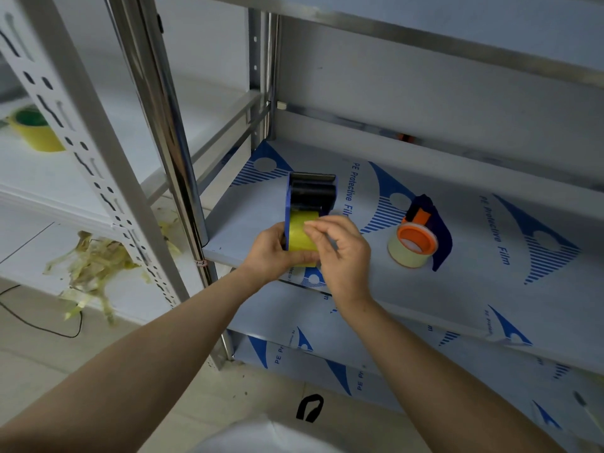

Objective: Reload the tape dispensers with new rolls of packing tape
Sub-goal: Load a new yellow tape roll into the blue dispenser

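- Left hand (273,253) wrapped around the lower end of a blue tape dispenser (310,204), grip closed on it, thumb across the yellow roll (302,237) seated inside.
- Right hand (340,253) just beside it, fingertips (310,225) pinched together at the top of that yellow roll; cannot tell whether a tape end sits between them.
- Dispenser held at frame centre, over the front edge of a metal shelf (457,289) covered in blue-printed protective film, black roller end pointing away.
- Right of centre on the same shelf: a 2nd dispenser (434,233), dark blue with an orange part, lying on its side, with a pale roll on an orange core (413,248) at its near end, well apart from both hands.
- Upper left of the frame: 1 more yellow roll (36,132) with a green core, on a white shelf.
- Lower left: tangled scraps of used tape (94,266) hanging off a white shelf's edge.
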A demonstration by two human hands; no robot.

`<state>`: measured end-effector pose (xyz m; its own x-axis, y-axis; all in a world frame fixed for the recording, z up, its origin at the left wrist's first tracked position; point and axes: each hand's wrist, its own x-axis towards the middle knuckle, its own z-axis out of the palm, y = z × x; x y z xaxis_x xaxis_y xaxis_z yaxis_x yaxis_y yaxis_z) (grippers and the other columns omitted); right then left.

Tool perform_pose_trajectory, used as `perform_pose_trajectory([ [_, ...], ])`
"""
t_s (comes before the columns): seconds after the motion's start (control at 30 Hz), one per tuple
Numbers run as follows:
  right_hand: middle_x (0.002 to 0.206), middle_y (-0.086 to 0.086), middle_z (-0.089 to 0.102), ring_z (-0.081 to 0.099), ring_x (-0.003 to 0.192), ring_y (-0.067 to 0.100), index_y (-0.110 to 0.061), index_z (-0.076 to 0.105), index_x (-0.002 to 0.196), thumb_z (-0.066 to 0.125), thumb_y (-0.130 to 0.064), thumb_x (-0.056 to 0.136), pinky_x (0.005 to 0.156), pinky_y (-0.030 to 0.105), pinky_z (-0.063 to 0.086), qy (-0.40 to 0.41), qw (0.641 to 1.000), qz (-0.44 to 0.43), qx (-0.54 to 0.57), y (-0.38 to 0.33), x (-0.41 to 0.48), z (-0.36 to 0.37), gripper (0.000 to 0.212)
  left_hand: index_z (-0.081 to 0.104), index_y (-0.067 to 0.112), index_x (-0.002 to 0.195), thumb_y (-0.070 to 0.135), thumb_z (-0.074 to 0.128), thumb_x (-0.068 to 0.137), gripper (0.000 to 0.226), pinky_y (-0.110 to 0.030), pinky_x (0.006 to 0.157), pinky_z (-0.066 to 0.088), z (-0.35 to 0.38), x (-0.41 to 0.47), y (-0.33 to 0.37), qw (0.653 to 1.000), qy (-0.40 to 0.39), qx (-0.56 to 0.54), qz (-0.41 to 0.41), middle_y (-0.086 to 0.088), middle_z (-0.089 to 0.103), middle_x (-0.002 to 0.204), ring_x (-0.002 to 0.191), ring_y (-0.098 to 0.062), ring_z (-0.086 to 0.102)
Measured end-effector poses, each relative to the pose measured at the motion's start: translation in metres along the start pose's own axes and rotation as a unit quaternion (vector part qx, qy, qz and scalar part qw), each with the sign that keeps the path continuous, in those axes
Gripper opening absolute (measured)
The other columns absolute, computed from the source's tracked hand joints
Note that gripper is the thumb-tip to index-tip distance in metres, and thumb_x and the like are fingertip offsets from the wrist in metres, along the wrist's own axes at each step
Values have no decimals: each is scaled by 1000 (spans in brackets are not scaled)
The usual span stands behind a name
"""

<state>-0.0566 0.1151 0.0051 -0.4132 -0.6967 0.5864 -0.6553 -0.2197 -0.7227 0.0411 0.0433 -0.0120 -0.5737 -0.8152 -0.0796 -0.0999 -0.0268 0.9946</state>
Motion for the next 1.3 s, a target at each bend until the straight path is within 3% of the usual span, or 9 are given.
perform_pose_trajectory([
  [0.1,87,5,66,60,81,9,-5,72,90,59,-20,86,71,17,50,-29,998,-41,-34,-4,7,-7,20,56,8,101,10,73,75,31,-10,59,49,-2,4,0,1000,17,17,15,4,63,78,63,2,62],
  [0.23,82,6,66,62,75,17,-7,70,87,60,-22,88,66,26,48,-16,997,72,-14,-1,26,-17,18,62,6,96,27,74,76,32,-34,74,55,2,6,-3,998,17,59,1,-8,67,85,76,-19,64],
  [0.37,75,6,65,56,66,12,-7,70,82,61,-24,88,59,14,41,-8,993,113,-27,2,30,-16,21,61,10,91,33,69,80,27,-12,53,49,5,5,0,997,43,61,-9,0,63,74,65,-12,60],
  [0.5,74,4,68,59,64,8,-5,71,82,63,-24,86,57,4,41,24,983,183,10,2,24,-13,21,61,16,86,37,66,82,22,-24,66,51,6,4,2,998,58,20,-26,-3,65,81,72,-17,61],
  [0.57,73,7,70,62,65,9,-8,71,80,63,-24,86,59,8,45,35,971,232,48,1,21,-12,19,62,19,86,34,65,83,16,-29,74,52,7,3,0,998,50,-24,-38,-2,67,85,79,-18,63],
  [0.7,68,2,69,66,68,14,-24,63,65,64,-24,85,59,26,50,39,951,293,93,0,17,-14,19,62,19,89,25,65,85,8,-19,67,50,11,2,-1,994,41,-95,-39,4,67,82,74,-11,62],
  [0.83,66,-6,64,59,54,-5,-20,60,67,74,-22,76,51,14,48,26,950,285,127,-4,17,-19,17,63,14,97,23,64,85,14,-16,64,50,10,5,4,993,33,-104,-37,2,67,84,73,-10,62],
  [1.13,60,-1,67,67,51,4,-12,49,66,66,-1,80,37,15,43,96,896,373,221,-3,14,-11,25,64,15,88,23,62,86,9,-25,71,51,11,6,6,992,17,-113,-45,-3,68,85,77,-16,63],
  [1.3,69,6,68,65,47,5,-12,50,68,64,-1,81,37,16,44,106,887,392,220,-1,19,-6,23,64,17,83,23,61,87,7,-13,59,50,7,4,4,995,2,-99,-27,3,68,78,65,-3,63],
])
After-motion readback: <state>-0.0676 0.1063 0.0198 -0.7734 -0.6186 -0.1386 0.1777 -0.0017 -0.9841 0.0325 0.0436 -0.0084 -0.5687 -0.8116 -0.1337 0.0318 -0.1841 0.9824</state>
